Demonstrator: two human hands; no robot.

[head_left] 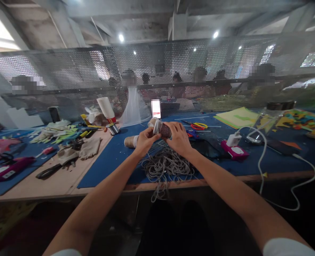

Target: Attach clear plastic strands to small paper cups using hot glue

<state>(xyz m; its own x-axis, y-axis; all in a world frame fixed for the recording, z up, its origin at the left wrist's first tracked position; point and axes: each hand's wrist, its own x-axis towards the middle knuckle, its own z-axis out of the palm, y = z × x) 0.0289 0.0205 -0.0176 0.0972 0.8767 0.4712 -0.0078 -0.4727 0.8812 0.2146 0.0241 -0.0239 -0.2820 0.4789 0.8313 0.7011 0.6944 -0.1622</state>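
Both hands meet over the blue work mat (pixel 106 167). My left hand (pixel 146 140) is closed on the pale left end of a brown wound roll (pixel 165 130), its thumb near the middle. Wrapped over the right side of the same roll is my right hand (pixel 179 139), fingers bent across its top. Another tan roll (pixel 131 142) lies just left of my left hand. Below the hands a tangled heap of grey cord (pixel 166 165) rests on the mat, and some loops hang over the table's front edge.
Scissors (pixel 199 126) with yellow and red handles lie behind my right hand. A magenta power block (pixel 234 150) with a white cable sits to the right. Stacked paper cups (pixel 106 108), gloves (pixel 90 148) and tools are at left. People show behind a mesh screen (pixel 170 57).
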